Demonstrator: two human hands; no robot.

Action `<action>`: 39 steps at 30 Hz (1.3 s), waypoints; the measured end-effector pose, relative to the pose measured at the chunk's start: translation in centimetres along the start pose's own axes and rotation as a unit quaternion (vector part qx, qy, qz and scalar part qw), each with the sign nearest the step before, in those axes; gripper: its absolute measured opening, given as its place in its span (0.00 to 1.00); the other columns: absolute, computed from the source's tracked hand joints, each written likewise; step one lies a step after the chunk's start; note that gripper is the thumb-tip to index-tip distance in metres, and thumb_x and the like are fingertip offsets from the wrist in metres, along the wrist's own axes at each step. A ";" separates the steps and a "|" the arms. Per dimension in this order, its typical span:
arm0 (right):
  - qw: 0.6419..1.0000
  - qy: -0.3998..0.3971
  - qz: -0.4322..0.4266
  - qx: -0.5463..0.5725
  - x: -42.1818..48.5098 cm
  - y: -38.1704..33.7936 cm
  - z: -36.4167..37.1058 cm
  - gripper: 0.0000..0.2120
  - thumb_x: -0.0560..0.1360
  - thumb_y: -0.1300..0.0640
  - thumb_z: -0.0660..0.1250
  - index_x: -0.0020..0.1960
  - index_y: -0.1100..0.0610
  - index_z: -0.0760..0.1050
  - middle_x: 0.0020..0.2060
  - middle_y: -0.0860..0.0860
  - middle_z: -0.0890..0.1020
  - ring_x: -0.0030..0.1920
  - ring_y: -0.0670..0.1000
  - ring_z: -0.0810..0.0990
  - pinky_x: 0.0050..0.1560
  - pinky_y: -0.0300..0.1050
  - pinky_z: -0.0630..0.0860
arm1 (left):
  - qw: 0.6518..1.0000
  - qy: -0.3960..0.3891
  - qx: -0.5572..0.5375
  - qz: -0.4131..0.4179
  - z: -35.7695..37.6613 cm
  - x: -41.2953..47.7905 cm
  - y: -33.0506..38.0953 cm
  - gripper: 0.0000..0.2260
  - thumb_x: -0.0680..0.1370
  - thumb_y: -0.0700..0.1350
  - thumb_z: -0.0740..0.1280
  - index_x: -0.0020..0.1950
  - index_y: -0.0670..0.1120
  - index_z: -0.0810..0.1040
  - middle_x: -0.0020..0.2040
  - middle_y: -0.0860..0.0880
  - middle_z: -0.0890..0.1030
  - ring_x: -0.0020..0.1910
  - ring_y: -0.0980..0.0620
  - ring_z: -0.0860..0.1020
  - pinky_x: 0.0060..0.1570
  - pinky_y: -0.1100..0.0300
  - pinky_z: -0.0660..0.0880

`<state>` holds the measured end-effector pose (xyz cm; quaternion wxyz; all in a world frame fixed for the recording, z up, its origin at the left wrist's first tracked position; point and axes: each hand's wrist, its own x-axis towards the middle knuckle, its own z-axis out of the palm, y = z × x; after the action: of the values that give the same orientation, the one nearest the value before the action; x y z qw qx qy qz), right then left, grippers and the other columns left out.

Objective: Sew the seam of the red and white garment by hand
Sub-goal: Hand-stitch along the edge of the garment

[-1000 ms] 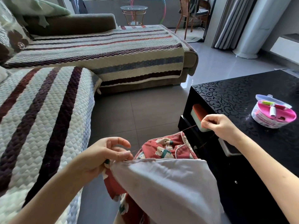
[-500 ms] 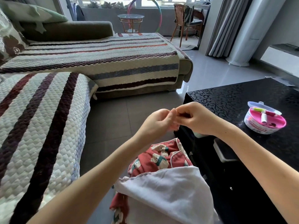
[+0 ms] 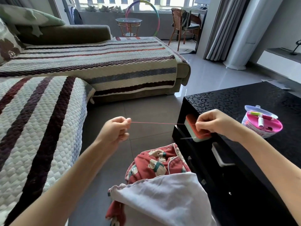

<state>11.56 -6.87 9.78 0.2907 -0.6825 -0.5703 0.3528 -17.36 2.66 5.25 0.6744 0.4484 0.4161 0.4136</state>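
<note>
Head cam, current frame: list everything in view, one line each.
thread: 1, red, taut, mid-frame
garment: 1, red bear print with white lining, bottom centre
table: 1, black, right
sewing box: 1, pink with clear lid, on the table
block: 1, orange and pale green, in the table's open shelf
sofa: 1, cream cover with dark stripes, left
hoop: 1, multicoloured, by the window
chair: 1, brown, right of the hoop
left hand: 1, pinches the thread's left end
right hand: 1, pinches the thread at its right
</note>
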 end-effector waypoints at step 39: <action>0.754 0.047 -0.023 0.654 1.0 1.6 -0.9 0.26 0.38 0.63 0.86 0.35 0.61 0.83 0.35 0.55 0.84 0.33 0.47 0.83 0.33 0.35 0.79 | 0.977 0.193 0.060 -0.074 -8.2 4.6 -4.9 0.15 0.80 0.37 0.63 0.34 0.43 0.66 0.30 0.48 0.64 0.15 0.60 0.56 0.18 0.71 0.54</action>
<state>13.37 -6.13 8.86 0.7009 -0.3282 -0.2012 0.6005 -22.66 7.86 -2.38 0.5822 0.3672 0.5946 0.4155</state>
